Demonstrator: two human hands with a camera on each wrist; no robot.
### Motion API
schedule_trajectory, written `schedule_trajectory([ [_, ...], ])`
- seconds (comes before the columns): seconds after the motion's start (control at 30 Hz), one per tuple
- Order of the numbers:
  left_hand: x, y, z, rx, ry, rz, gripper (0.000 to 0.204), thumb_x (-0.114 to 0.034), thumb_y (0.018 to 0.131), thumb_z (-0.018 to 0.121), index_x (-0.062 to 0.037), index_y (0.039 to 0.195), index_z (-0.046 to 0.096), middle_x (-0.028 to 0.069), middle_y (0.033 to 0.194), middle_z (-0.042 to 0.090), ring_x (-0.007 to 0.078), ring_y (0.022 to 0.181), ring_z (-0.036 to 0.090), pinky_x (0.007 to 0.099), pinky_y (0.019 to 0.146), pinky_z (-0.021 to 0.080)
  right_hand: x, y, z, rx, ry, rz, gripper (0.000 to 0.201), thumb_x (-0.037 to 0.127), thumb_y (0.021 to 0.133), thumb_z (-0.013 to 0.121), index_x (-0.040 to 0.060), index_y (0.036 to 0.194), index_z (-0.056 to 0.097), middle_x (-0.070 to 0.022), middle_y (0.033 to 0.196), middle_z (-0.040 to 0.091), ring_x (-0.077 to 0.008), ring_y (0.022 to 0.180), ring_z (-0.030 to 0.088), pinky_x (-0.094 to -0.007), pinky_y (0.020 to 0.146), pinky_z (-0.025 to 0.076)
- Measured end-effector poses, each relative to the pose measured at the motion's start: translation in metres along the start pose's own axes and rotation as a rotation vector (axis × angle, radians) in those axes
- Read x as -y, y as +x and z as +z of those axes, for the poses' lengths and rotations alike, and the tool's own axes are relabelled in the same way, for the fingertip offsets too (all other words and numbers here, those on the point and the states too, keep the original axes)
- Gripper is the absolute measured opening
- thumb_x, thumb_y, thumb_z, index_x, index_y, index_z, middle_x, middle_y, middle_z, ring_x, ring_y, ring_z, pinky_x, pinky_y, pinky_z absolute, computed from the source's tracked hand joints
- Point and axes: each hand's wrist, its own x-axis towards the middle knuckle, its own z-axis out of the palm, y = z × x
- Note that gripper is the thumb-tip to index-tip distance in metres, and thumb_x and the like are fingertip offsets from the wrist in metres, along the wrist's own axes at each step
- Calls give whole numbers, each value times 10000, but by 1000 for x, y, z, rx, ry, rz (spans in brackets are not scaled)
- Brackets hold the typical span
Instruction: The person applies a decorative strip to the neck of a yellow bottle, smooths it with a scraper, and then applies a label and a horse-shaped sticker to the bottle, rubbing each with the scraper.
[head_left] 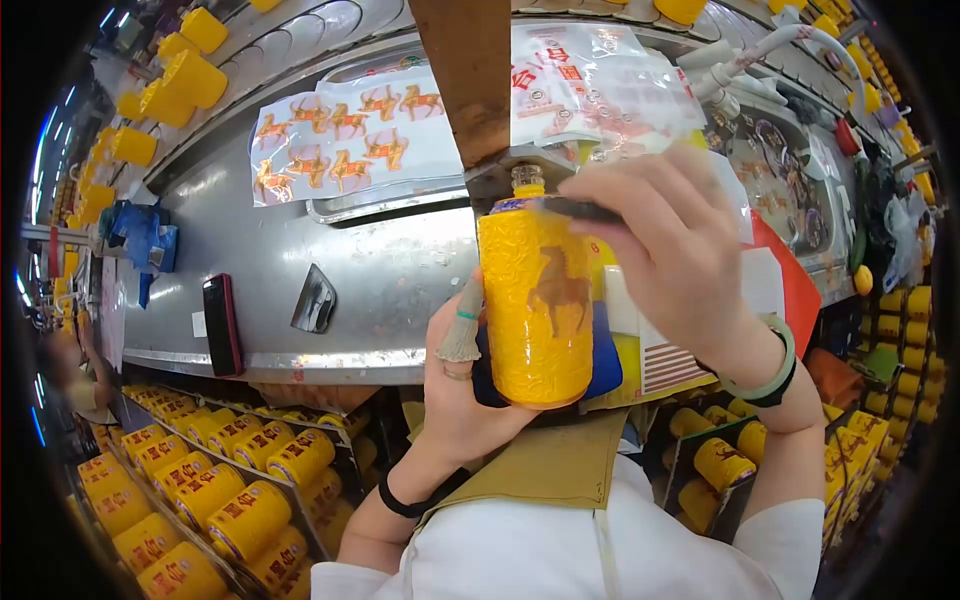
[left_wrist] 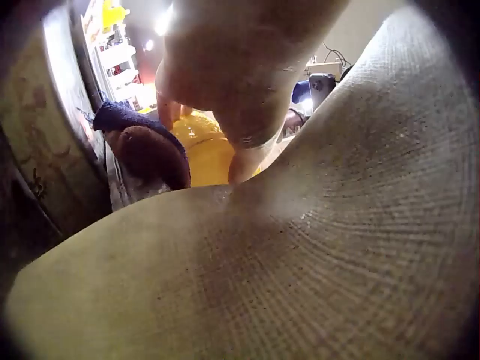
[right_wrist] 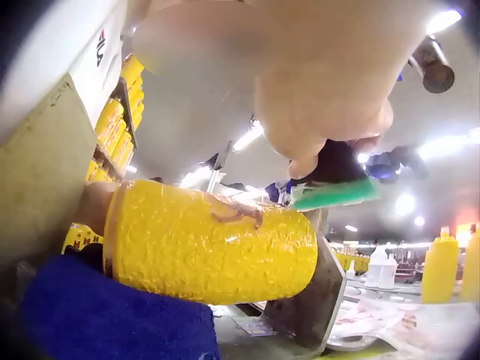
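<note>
A yellow embossed bottle with a brown horse decal on its side lies with its clear neck at a metal bracket. My left hand holds it around the base and left side; one finger wears a pale cover with a teal band. Over the bottle's shoulder, my right hand grips a dark-handled scraper, and the right wrist view shows its green blade above the bottle. Beneath the bottle is a blue cloth.
A sheet of horse decals lies across a metal tray on the steel table. A phone and a small dark packet are to the left. A wooden post rises ahead. Racks of yellow bottles stand below the table.
</note>
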Motion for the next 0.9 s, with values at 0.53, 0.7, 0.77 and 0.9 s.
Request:
schedule_trajectory([
  [0.53, 16, -2, -8, 169, -350, -179, 1201, -156, 731, 949, 57, 1635, 188, 231, 1549, 470, 322, 1432, 498, 415, 1183, 396, 67, -59, -3, 24, 266, -310, 220, 155, 798, 729, 205, 1012, 738, 73, 1072, 715, -102, 817, 578, -257, 712, 471],
  [0.7, 13, -2, -11, 179, -167, -90, 1215, -194, 698, 973, 18, 1634, 228, 236, 1550, 461, 359, 1436, 481, 450, 1183, 383, 60, -67, 11, -115, 158, -81, 267, 169, 757, 785, 213, 1018, 750, 84, 1052, 710, -94, 817, 586, -244, 689, 477],
  [0.77, 7, 1, -16, 234, -125, -127, 1225, -223, 688, 981, 13, 1631, 237, 232, 1562, 439, 368, 1447, 455, 462, 1191, 366, 78, -69, 1, -29, 374, -209, 275, 178, 771, 817, 206, 1039, 760, 87, 1001, 708, -113, 790, 589, -275, 672, 477],
  [0.9, -17, 12, -12, 207, 185, -4, 1268, -370, 622, 1016, -16, 1610, 304, 218, 1602, 337, 407, 1415, 414, 481, 1185, 347, 62, -72, -11, 41, 579, 409, 229, 108, 857, 811, 64, 1063, 720, -49, 970, 702, -195, 772, 626, -317, 755, 541],
])
